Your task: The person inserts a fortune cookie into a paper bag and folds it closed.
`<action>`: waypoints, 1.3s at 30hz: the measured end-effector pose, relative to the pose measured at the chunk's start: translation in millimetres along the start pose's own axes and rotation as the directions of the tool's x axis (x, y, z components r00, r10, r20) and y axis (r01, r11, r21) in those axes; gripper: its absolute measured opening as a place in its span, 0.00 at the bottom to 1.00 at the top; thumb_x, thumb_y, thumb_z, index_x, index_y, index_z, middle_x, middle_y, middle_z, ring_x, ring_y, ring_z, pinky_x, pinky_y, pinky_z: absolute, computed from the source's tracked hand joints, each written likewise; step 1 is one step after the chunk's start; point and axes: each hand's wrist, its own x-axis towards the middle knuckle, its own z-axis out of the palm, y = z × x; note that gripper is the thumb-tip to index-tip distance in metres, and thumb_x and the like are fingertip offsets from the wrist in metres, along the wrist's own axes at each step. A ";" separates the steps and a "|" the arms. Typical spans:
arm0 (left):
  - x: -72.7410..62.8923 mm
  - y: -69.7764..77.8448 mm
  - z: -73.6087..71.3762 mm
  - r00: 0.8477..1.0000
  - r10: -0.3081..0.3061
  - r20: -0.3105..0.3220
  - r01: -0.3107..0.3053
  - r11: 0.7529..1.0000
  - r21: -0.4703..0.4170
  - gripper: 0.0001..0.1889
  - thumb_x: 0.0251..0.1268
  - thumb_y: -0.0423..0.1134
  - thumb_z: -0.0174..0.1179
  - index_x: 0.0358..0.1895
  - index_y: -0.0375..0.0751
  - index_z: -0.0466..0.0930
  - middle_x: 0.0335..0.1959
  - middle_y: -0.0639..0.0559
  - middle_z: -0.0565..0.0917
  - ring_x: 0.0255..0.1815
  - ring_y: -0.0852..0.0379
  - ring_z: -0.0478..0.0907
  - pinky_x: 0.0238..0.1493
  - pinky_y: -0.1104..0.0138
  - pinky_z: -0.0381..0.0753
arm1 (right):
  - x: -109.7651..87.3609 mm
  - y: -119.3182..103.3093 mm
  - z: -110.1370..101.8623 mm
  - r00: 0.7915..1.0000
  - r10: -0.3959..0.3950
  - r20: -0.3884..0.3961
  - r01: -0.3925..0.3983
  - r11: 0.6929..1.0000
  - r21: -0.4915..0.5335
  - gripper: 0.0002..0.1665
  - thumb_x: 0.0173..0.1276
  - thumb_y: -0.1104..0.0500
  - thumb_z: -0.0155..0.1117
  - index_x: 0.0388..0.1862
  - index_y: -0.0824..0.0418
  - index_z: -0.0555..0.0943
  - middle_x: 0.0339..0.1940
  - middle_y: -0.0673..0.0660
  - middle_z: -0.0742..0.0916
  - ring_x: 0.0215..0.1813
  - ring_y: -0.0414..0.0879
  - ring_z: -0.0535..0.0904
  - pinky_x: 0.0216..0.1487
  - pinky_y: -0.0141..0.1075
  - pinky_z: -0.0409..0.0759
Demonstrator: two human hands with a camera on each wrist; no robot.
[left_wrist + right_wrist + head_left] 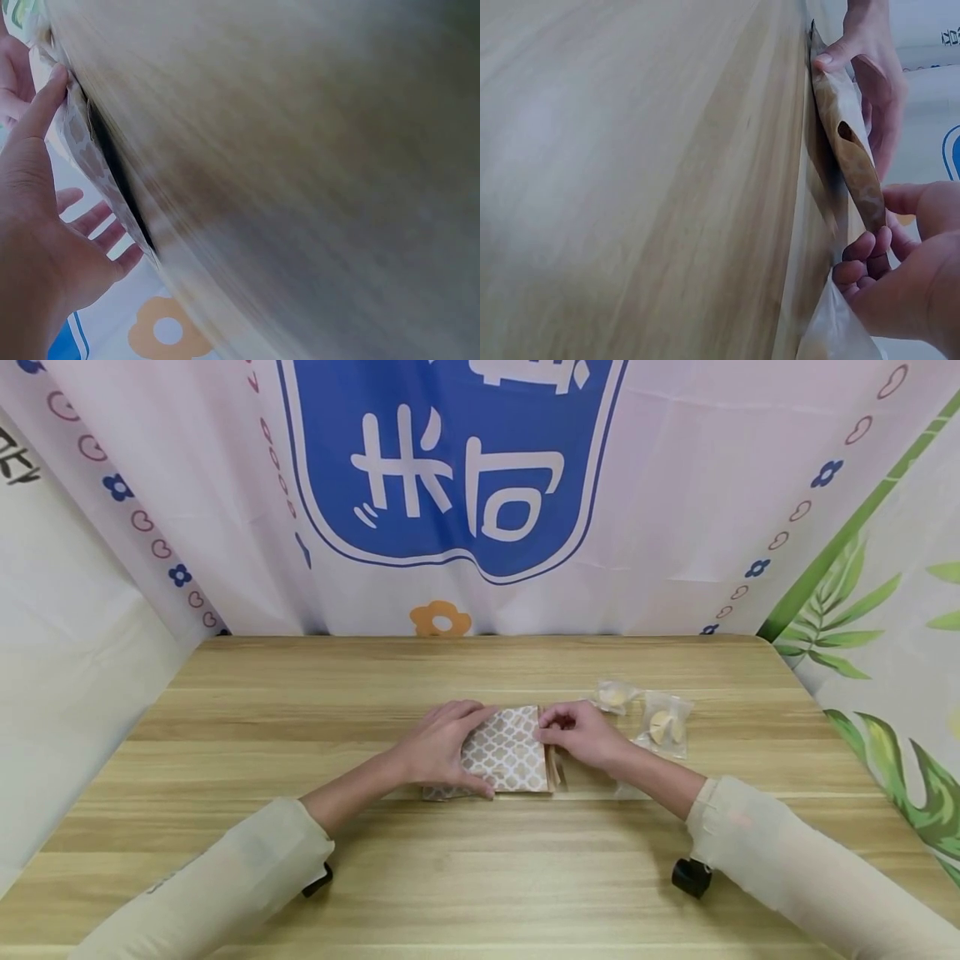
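A flat paper bag (510, 752) with a white and tan lattice pattern lies on the table in the head view. My left hand (444, 747) spans it and grips it, thumb on the near edge and fingers toward the far edge. At the bag's right end, my right hand (581, 733) pinches the edge between thumb and fingers. Tan paper layers show along that end. In the right wrist view the side of the bag (851, 161) bulges a little, with a small dark gap. The left wrist view shows the left thumb (49, 101) pressing the bag's edge.
Beyond the right hand lie two clear packets, a smaller one (615, 696) and a larger one (664, 725), with yellowish pieces inside. More clear plastic (630, 792) shows partly under the right forearm. The wooden table (480, 877) ends at a printed curtain (660, 597).
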 end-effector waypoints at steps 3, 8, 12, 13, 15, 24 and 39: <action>0.2 0.7 -0.3 1.000 -0.006 0.008 0.006 1.000 0.004 0.62 0.41 0.66 0.80 0.78 0.37 0.64 0.70 0.36 0.73 0.71 0.38 0.70 0.72 0.42 0.69 | 0.9 -0.5 0.4 1.000 0.011 -0.006 -0.011 1.000 -0.002 0.07 0.71 0.67 0.68 0.42 0.72 0.85 0.32 0.52 0.82 0.36 0.42 0.72 0.36 0.28 0.72; -0.6 1.9 -1.5 1.000 -0.014 0.019 0.014 1.000 0.003 0.62 0.41 0.67 0.80 0.79 0.37 0.64 0.71 0.36 0.73 0.72 0.38 0.69 0.73 0.42 0.67 | 1.7 -2.5 1.5 0.999 0.049 -0.006 -0.049 0.999 0.001 0.06 0.73 0.67 0.66 0.41 0.72 0.85 0.37 0.57 0.87 0.40 0.44 0.76 0.41 0.31 0.76; -1.1 1.8 -1.4 0.999 -0.023 0.033 0.023 1.000 0.008 0.64 0.40 0.68 0.79 0.80 0.38 0.62 0.72 0.37 0.72 0.73 0.38 0.68 0.74 0.42 0.66 | 1.7 -4.5 2.1 0.996 0.090 0.002 -0.090 0.996 0.016 0.07 0.75 0.66 0.63 0.43 0.71 0.85 0.44 0.60 0.88 0.47 0.47 0.79 0.50 0.37 0.78; -1.1 1.7 -1.1 0.999 -0.025 0.037 0.024 1.000 0.011 0.64 0.40 0.68 0.79 0.80 0.38 0.62 0.72 0.37 0.72 0.73 0.38 0.68 0.74 0.42 0.66 | 1.8 -4.9 2.2 0.995 0.101 0.003 -0.101 0.995 0.023 0.08 0.75 0.66 0.63 0.43 0.71 0.85 0.46 0.61 0.88 0.49 0.48 0.79 0.52 0.38 0.78; -1.0 1.3 -0.7 0.999 -0.027 0.043 0.026 1.000 0.015 0.64 0.41 0.69 0.79 0.80 0.39 0.61 0.72 0.38 0.72 0.73 0.39 0.68 0.75 0.42 0.66 | 1.9 -5.8 2.5 0.992 0.123 0.005 -0.123 0.992 0.037 0.08 0.75 0.66 0.62 0.44 0.71 0.84 0.48 0.62 0.87 0.52 0.49 0.79 0.55 0.39 0.78; -1.1 1.3 0.0 0.999 -0.018 0.035 0.017 1.000 0.024 0.63 0.41 0.68 0.79 0.80 0.39 0.62 0.71 0.38 0.73 0.72 0.38 0.69 0.73 0.41 0.67 | -0.6 -12.0 2.0 0.983 0.183 0.025 -0.184 0.979 0.088 0.08 0.76 0.65 0.60 0.43 0.71 0.83 0.42 0.54 0.83 0.44 0.44 0.74 0.48 0.35 0.75; -1.7 1.4 -0.2 0.999 -0.020 0.025 0.020 1.000 0.010 0.63 0.42 0.67 0.80 0.80 0.37 0.61 0.71 0.38 0.74 0.72 0.39 0.70 0.74 0.43 0.68 | 1.6 -9.2 -1.0 0.984 0.173 0.047 -0.177 0.980 0.094 0.09 0.75 0.66 0.58 0.45 0.70 0.82 0.37 0.52 0.80 0.41 0.45 0.72 0.45 0.35 0.73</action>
